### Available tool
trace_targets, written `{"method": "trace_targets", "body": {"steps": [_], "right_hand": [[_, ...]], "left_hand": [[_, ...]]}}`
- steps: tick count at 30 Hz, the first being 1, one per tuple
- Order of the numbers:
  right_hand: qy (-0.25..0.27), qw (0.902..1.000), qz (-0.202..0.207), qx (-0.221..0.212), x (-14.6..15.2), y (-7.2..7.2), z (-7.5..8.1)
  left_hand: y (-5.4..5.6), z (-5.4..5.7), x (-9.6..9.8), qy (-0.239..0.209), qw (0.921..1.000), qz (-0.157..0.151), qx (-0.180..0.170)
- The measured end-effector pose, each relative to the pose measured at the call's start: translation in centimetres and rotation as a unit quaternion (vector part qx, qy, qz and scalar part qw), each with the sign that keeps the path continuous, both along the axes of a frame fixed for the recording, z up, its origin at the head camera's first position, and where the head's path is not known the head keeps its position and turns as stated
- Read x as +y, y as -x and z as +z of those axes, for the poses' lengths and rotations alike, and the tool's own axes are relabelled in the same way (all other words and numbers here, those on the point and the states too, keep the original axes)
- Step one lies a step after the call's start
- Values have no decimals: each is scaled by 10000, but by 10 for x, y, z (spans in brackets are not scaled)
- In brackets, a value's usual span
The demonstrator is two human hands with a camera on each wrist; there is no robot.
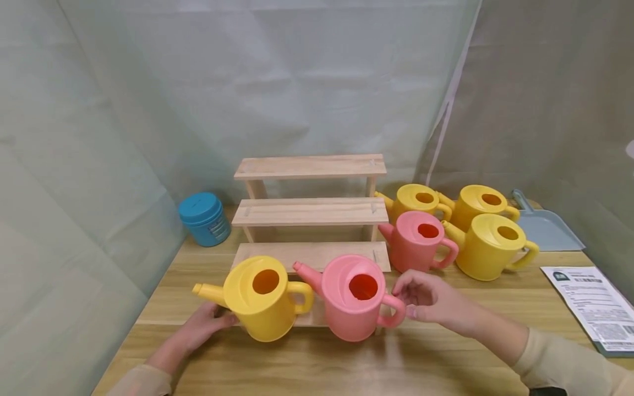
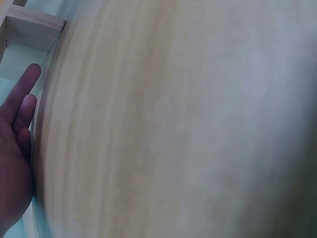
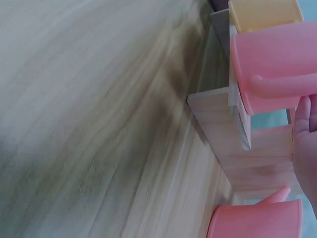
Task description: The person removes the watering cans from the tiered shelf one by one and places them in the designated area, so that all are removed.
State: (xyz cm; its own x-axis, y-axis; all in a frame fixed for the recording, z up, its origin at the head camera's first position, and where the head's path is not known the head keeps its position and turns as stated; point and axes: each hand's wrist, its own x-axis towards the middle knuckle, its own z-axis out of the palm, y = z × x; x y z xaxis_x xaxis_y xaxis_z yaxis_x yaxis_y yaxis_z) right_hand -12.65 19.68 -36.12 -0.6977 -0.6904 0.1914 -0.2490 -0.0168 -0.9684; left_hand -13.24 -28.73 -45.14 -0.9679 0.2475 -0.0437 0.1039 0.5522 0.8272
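Observation:
A yellow watering can (image 1: pixel 264 319) and a pink watering can (image 1: pixel 346 319) stand side by side on the lowest board of a stepped wooden stand (image 1: pixel 312 212), spouts to the left. My left hand (image 1: pixel 205 325) is low at the stand's left end, beside the yellow can, which hides its fingertips in the head view. In the left wrist view the fingers (image 2: pixel 22 94) look nearly straight and hold nothing. Close by the pink can's handle is my right hand (image 1: pixel 426 300), fingers loosely bent and not wrapped round it. Whether its fingertips touch the handle I cannot tell.
Right of the stand are another pink can (image 1: pixel 413 247) and several yellow cans (image 1: pixel 482 258). Beyond them lies a grey-blue dustpan (image 1: pixel 545 228). A printed sheet (image 1: pixel 594 308) is at the right edge. A blue lidded tub (image 1: pixel 204 220) stands left of the stand.

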Motion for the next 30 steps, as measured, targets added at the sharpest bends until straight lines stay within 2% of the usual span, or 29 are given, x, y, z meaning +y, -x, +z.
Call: {"method": "trace_targets", "body": {"steps": [5,12,17,22,26,30], "right_hand": [[-31,9998,-181,47,-3,-3,-1],[-353,9980,-468,-223,-6,-6,-2],[-402,9971,-553,-327,-7,-8,-2],[-130,9983,-434,-354,-4,-8,-6],[198,9990,-340,-216,-1,-8,-10],[181,9990,-378,-166,-1,-9,-10]], "left_hand": [[0,1,0,-10,10000,-25,17],[1,1,-1,-60,9999,-50,-64],[1,-1,-1,-65,9999,-55,-73],[0,0,0,-53,10000,-19,-48],[0,0,0,-72,10000,-24,-14],[0,0,0,-143,9999,-41,17]]}}
